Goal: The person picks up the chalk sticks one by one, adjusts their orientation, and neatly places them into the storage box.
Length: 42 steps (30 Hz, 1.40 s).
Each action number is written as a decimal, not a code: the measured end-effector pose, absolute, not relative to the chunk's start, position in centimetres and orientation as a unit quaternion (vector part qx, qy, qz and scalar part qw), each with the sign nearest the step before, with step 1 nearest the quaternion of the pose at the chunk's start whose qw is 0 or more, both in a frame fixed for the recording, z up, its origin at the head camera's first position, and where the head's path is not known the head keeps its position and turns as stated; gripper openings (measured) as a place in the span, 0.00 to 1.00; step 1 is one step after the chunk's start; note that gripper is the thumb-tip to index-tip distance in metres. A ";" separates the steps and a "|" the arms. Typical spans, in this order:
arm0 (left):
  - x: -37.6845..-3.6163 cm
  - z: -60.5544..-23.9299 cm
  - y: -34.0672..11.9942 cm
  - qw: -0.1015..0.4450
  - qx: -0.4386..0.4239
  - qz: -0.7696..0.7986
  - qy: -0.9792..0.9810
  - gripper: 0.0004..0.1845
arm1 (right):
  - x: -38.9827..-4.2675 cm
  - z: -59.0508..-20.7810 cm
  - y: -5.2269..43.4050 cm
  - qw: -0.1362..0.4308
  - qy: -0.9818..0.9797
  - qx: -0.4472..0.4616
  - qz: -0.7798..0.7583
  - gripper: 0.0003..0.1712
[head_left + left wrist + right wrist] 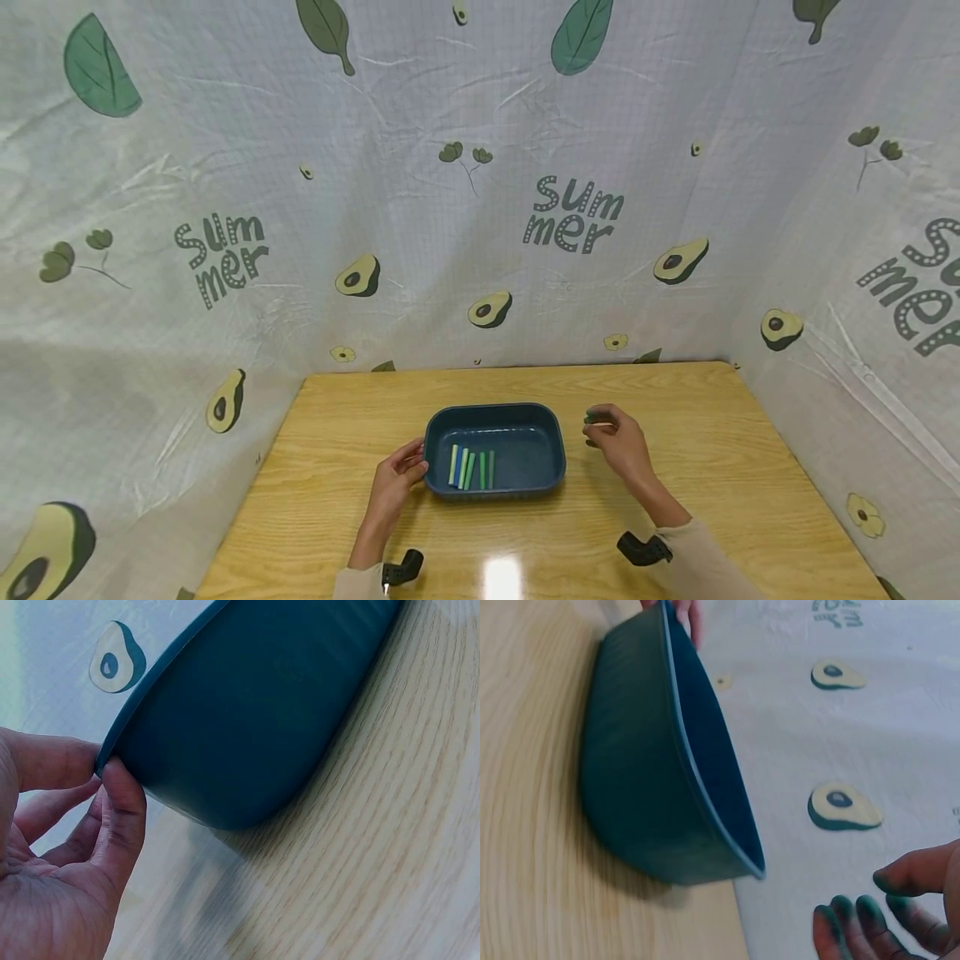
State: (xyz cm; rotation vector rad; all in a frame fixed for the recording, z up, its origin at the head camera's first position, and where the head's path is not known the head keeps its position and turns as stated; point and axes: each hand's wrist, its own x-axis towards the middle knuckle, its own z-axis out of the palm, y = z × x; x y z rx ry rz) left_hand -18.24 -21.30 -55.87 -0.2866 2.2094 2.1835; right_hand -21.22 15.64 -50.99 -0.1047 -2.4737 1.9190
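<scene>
A dark teal basin (525, 492) sits on the table, and several slim chalk sticks (482, 471) in yellow, blue and green stand side by side in its left part. My left hand (393, 483) pinches the basin's left rim between thumb and fingers, which the left wrist view shows closely at the rim (135, 705). Apart from the basin, to its right, my right hand (621, 442) hovers with fingers loosely bent. Green stains cover its fingertips (870, 913), and nothing shows between them. The chalk is hidden in both wrist views.
The wooden table (360, 400) reaches back to a pale sheet (420, 208) printed with avocados, leaves and lettering, which also hangs along both sides. A black wrist device (643, 550) is strapped to the right forearm, another (402, 568) to the left.
</scene>
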 end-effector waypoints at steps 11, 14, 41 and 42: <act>-18.2 -55.9 -21.3 0.016 -0.095 0.697 0.710 0.25 | -20.7 -52.0 17.7 0.117 -0.838 -0.040 0.531 0.14; -18.1 -55.9 -21.3 0.016 -0.095 0.696 0.712 0.25 | -20.7 -52.6 18.1 0.138 -0.834 -0.051 0.532 0.15; -18.1 -55.9 -21.1 0.014 -0.098 0.693 0.714 0.25 | -22.1 -56.5 19.6 0.213 -0.793 -0.190 0.538 0.20; -18.1 -55.9 -21.1 0.014 -0.098 0.692 0.715 0.25 | -22.2 -56.7 19.6 0.215 -0.793 -0.193 0.536 0.20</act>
